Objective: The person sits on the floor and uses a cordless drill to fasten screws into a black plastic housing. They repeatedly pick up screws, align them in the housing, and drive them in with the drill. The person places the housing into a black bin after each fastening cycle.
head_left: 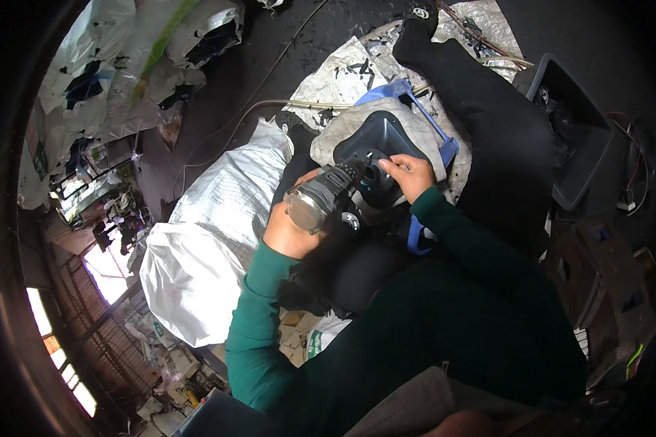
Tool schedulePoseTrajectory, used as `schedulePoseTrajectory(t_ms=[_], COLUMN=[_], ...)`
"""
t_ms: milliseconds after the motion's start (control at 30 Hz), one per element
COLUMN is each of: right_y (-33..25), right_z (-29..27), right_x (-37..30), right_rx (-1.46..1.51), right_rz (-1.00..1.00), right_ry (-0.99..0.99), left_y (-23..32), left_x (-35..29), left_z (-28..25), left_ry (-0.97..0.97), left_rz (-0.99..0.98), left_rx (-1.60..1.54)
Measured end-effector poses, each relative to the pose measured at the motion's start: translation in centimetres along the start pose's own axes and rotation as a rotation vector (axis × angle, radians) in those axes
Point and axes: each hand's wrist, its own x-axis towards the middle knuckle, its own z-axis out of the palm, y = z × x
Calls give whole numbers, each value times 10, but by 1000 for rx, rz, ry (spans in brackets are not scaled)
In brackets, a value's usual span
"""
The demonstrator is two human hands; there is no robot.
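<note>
Two bare hands meet over a black hollow plastic piece (390, 133), apart from each other and differently occupied; the left hand (284, 233) is wrapped around a grey cylindrical power tool (315, 198) at the piece's eight o'clock, its nose pointing toward two o'clock into the hollow, a grip that probably lets one arm carry the weight and set the angle; the right hand (414, 177) comes in from four o'clock, thumb and fingertips at a dark round part (374, 173) beside the nose, seemingly to steady it, though I cannot tell whether they pinch it or merely press; the plastic piece lies hollow side up on a grey cloth (329, 138) over a blue stool (450, 151), the cloth likely there as padding against slipping and scuffs; the stool stands between the dark-trousered legs, the right leg (492, 116) stretching past at two o'clock, which presumably keeps the work within easy reach; a white sack (229, 182) slumps toward eight o'clock and a dark bin (587, 135) is tilted at three, both beside the person, perhaps for convenience; a pale woven sheet (332, 67) covers floor toward eleven.
</note>
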Motion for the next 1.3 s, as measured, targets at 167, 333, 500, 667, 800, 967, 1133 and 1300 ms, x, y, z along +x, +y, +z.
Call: schedulePoseTrajectory(t_ms=[167,333,500,667,800,967,1133,1300], right_y=[-6,-2,-2,-4,12,18,-54,-114], right_z=[0,1,0,-5,-3,-9,4,97], right_x=[4,9,10,11,14,23,-23,-128], right_rx=[-68,-80,-93,-169,-308,-197,55,-289], right_rz=[44,75,-19,-94,-185,-153,-322,-408], right_ry=[-24,-51,-59,-112,-7,-75,-262,-833], left_y=[10,12,-5,-6,13,25,33,23], left_x=[16,35,30,8,-21,-126,-218,-258], left_z=[-7,-4,8,15,22,47,155,221], left_ry=[-119,-126,-135,27,143,213,-58,431], left_rz=[-94,19,-47,-62,-111,-9,-414,-368], left_rx=[-70,81,37,-62,-246,-346,-126,-263])
